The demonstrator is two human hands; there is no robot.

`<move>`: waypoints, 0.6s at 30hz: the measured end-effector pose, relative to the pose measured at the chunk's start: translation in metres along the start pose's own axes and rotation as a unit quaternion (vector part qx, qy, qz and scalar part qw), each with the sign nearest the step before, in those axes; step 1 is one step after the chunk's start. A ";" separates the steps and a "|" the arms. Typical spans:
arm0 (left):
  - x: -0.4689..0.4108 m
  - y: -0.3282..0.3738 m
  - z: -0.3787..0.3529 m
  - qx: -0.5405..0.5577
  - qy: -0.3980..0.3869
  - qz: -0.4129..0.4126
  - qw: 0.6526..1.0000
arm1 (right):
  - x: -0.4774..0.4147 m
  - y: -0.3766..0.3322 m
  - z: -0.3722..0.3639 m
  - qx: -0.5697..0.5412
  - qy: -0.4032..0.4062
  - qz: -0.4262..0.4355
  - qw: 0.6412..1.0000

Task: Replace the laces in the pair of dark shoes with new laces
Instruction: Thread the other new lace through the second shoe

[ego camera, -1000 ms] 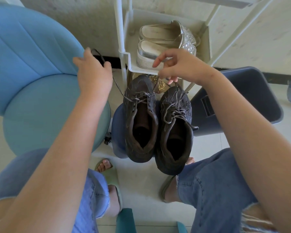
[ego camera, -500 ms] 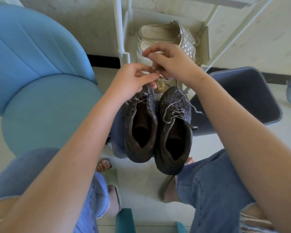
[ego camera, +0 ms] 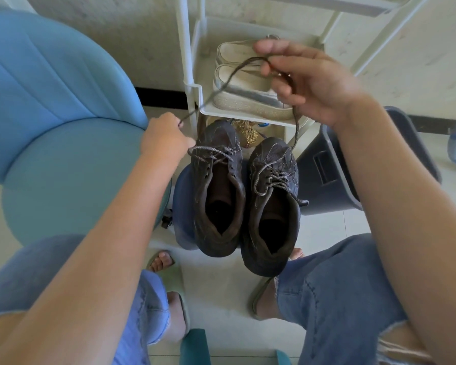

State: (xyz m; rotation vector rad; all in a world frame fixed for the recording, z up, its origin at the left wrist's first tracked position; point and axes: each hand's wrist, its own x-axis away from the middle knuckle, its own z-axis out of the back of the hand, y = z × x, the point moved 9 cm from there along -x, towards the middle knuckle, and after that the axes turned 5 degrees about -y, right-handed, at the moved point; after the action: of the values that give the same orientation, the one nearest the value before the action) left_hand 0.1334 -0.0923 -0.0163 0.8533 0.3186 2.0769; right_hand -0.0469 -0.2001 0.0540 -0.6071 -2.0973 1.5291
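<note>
lace (ego camera: 229, 77) soft, light, stretching between hands | left hand (ego camera: 166, 138) fingers pinching its lower stretch | right hand (ego camera: 308, 83) fingers curling round its middle | dark shoes (ego camera: 216, 135) overhanging blue stool's (ego camera: 182, 206) near edge | likely handling best near its tip

- We wear washed blue denim jeans (ego camera: 340, 299), the right leg a deeper blue, with a line of pale stitching down its seam
- The left leg (ego camera: 37, 270) of the jeans looks paler and more faded
- Both knees are torn open, with white frayed threads (ego camera: 400, 346) along the rips
- The cuffs (ego camera: 153, 338) are raw-cut and fringed
- On our feet are pale green open-toed slide sandals (ego camera: 181, 291), toes showing at the front
- Our forearms (ego camera: 406, 206) run bare from the frame's edge to the left hand (ego camera: 163, 138) and right hand (ego camera: 308, 83)
</note>
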 end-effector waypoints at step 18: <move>0.038 0.052 -0.036 0.157 -0.254 -0.128 0.946 | -0.018 0.086 -0.035 -0.317 0.295 -0.066 0.899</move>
State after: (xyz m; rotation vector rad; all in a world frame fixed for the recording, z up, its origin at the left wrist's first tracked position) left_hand 0.0617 -0.0916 0.0004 1.4191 0.4550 1.5198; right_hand -0.0046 -0.1607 -0.0215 -0.9801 -2.0431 0.4490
